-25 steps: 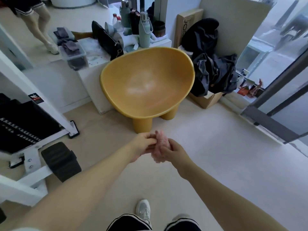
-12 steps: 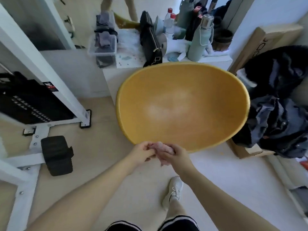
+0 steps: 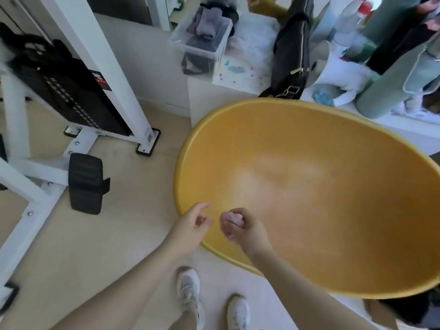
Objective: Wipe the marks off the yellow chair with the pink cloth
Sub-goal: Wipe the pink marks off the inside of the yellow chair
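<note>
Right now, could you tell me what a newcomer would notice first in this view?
The big yellow chair fills the right half, its bowl-shaped seat showing pale smudges in the middle. At its near rim the right hand grips a bunched pink cloth, the left hand loose beside it. White gym equipment stands left.

No writing can be read anywhere in this view. A small dark sticker (image 3: 99, 80) with red and white marks sits on the slanted white post of the exercise machine (image 3: 104, 67), and a grey square label (image 3: 150, 137) sits near that post's foot, but both are too blurred to make out. The white sheet (image 3: 240, 70) on the desk carries only coloured specks, with no legible words.
</note>
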Demonstrator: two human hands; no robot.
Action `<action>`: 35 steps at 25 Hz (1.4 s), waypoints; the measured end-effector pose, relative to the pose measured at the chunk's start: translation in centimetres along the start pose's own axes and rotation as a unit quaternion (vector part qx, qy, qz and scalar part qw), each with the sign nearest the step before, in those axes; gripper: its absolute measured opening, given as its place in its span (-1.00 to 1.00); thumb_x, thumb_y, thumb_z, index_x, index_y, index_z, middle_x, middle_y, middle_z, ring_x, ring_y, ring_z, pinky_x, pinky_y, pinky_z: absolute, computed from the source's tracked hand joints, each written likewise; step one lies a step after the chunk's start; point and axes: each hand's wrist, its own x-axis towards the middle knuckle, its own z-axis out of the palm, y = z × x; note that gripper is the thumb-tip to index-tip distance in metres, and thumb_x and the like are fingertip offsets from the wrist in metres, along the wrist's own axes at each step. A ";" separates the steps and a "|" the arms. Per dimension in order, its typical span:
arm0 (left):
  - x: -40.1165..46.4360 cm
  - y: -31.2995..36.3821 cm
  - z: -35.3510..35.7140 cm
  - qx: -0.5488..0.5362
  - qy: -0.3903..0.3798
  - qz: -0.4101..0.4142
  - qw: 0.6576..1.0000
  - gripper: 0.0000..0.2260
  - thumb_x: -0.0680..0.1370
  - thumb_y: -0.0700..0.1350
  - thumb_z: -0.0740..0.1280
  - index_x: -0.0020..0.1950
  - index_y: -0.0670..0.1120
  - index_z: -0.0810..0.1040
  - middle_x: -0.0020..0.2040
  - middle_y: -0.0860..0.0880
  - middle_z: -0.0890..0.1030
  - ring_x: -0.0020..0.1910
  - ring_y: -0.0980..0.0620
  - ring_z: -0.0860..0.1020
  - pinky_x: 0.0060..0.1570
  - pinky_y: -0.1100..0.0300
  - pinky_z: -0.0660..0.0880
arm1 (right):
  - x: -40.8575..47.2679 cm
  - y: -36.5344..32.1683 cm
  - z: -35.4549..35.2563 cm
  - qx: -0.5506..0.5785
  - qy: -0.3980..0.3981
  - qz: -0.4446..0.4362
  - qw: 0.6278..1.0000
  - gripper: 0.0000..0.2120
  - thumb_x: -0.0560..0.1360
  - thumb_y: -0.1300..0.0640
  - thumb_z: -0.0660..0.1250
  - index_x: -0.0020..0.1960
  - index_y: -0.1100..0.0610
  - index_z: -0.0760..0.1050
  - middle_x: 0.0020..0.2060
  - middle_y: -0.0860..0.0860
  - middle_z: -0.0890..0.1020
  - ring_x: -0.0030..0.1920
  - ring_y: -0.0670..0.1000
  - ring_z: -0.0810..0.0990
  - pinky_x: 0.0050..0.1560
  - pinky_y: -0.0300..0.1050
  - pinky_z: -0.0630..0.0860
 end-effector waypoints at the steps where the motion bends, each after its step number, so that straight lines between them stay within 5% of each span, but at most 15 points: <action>1: 1.6 -1.2 -0.4 0.075 0.037 0.044 0.996 -0.66 0.56 -0.23 0.25 0.33 -0.12 0.41 0.04 -0.07 0.56 -0.04 0.04 0.52 0.00 0.37 0.42 | 2.5 1.1 0.9 -0.031 0.015 -0.023 0.999 -0.95 0.39 0.15 0.32 -0.23 0.02 0.52 -0.50 -0.04 0.56 -0.40 -0.06 0.49 -0.30 -0.09 0.50; 4: 6.6 -5.0 -0.9 0.283 0.186 0.071 0.938 -0.42 0.55 -0.06 0.27 0.52 -0.08 0.12 0.49 -0.10 0.20 0.39 -0.13 0.26 0.34 0.03 0.26 | 9.9 4.3 4.7 -0.057 0.021 -0.099 0.993 -0.83 0.32 0.07 0.20 -0.17 0.00 0.55 -0.41 -0.07 0.56 -0.19 0.06 0.51 -0.11 0.07 0.54; 6: 9.6 -7.9 -0.2 0.265 0.249 0.028 0.931 -0.25 0.52 0.08 0.28 0.55 -0.03 -0.10 0.55 -0.09 0.00 0.46 -0.15 0.14 0.37 -0.02 0.21 | 13.7 5.1 7.4 -0.057 0.056 -0.172 0.982 -0.67 0.35 0.18 0.23 0.09 0.06 0.55 -0.15 0.00 0.54 -0.02 0.06 0.52 0.03 -0.07 0.51; 8: 11.6 -10.3 0.5 0.176 0.275 0.045 0.944 -0.27 0.53 0.07 0.28 0.54 0.03 -0.10 0.52 -0.07 0.17 0.40 -0.13 0.29 0.27 0.06 0.30 | 17.1 4.4 8.7 -0.070 0.101 -0.277 0.953 -0.61 0.41 0.35 0.23 0.22 0.16 0.48 0.02 0.12 0.51 0.03 -0.14 0.43 0.02 -0.43 0.38; 12: 14.4 -14.0 2.1 -0.004 0.324 0.169 0.931 -0.47 0.55 0.05 0.19 0.38 0.37 -0.03 0.35 0.30 0.32 0.28 0.15 0.41 0.21 0.25 0.39 | 24.9 3.6 10.4 -0.083 0.216 -0.456 0.859 -0.58 0.35 0.35 0.23 0.21 0.25 0.45 0.03 0.17 0.57 -0.02 0.18 0.56 -0.07 -0.11 0.43; 14: 15.3 -15.1 2.6 -0.034 0.345 0.214 0.913 -0.52 0.52 0.07 0.17 0.30 0.44 0.01 0.24 0.44 0.35 0.19 0.24 0.44 0.21 0.31 0.41 | 27.0 4.6 12.3 -0.098 0.271 -0.500 0.817 -0.66 0.32 0.37 0.25 0.09 0.29 0.53 -0.09 0.22 0.59 -0.12 0.23 0.56 -0.24 -0.20 0.28; 16: 15.7 -15.5 2.6 -0.057 0.354 0.248 0.900 -0.55 0.58 -0.01 0.17 0.35 0.35 0.07 0.32 0.34 0.32 0.31 0.27 0.36 0.31 0.35 0.33 | 26.5 6.3 13.6 -0.083 0.280 -0.526 0.799 -0.65 0.32 0.35 0.21 0.07 0.29 0.55 -0.12 0.23 0.58 -0.17 0.21 0.56 -0.28 -0.27 0.23; 19: 15.5 -15.4 2.6 -0.063 0.347 0.237 0.905 -0.61 0.63 -0.08 0.09 0.38 0.27 0.09 0.40 0.23 0.29 0.37 0.27 0.28 0.33 0.34 0.26 | 22.6 12.7 14.5 -0.115 0.170 -0.563 0.801 -0.62 0.39 0.25 0.19 0.17 0.32 0.50 -0.03 0.25 0.58 -0.07 0.17 0.52 -0.11 -0.07 0.46; 22: 15.4 -15.5 2.7 -0.059 0.347 0.242 0.904 -0.63 0.61 -0.02 0.05 0.36 0.30 0.11 0.40 0.22 0.28 0.37 0.25 0.28 0.33 0.31 0.26 | 19.6 16.9 14.2 -0.129 0.082 -0.560 0.814 -0.59 0.54 0.03 0.18 0.24 0.31 0.45 0.09 0.26 0.52 0.09 0.11 0.47 0.12 -0.06 0.43; 24: 15.5 -15.6 2.8 -0.066 0.348 0.250 0.901 -0.63 0.59 -0.01 0.05 0.36 0.27 0.11 0.41 0.21 0.28 0.38 0.27 0.27 0.34 0.36 0.25 | 20.3 15.8 14.4 -0.107 0.096 -0.566 0.812 -0.59 0.56 0.00 0.16 0.18 0.31 0.51 0.07 0.24 0.54 0.10 0.12 0.51 0.12 -0.04 0.46; 27: 15.6 -15.8 2.8 -0.064 0.355 0.248 0.899 -0.62 0.56 0.04 0.04 0.35 0.30 0.11 0.45 0.17 0.28 0.40 0.24 0.27 0.36 0.29 0.26 | 21.7 11.6 15.2 0.001 0.148 -0.545 0.825 -0.77 0.51 0.21 0.23 0.05 0.31 0.57 -0.04 0.10 0.57 0.00 0.10 0.57 0.03 -0.11 0.50; 31: 15.7 -16.0 2.9 -0.033 0.353 0.241 0.904 -0.64 0.56 0.08 0.06 0.28 0.41 0.05 0.42 0.21 0.27 0.36 0.27 0.29 0.28 0.44 0.30 | 27.5 5.0 13.1 0.104 0.266 -0.418 0.862 -0.84 0.45 0.41 0.22 -0.09 0.25 0.55 -0.19 -0.08 0.47 -0.17 0.00 0.55 -0.06 -0.02 0.52; 35: 15.8 -15.9 2.8 -0.032 0.364 0.249 0.897 -0.63 0.57 0.04 0.08 0.31 0.37 0.07 0.35 0.27 0.29 0.34 0.29 0.32 0.28 0.40 0.31 | 25.5 6.8 13.9 0.067 0.245 -0.451 0.856 -0.89 0.46 0.33 0.30 -0.08 0.25 0.60 -0.22 -0.08 0.50 -0.18 -0.07 0.53 -0.08 -0.33 0.43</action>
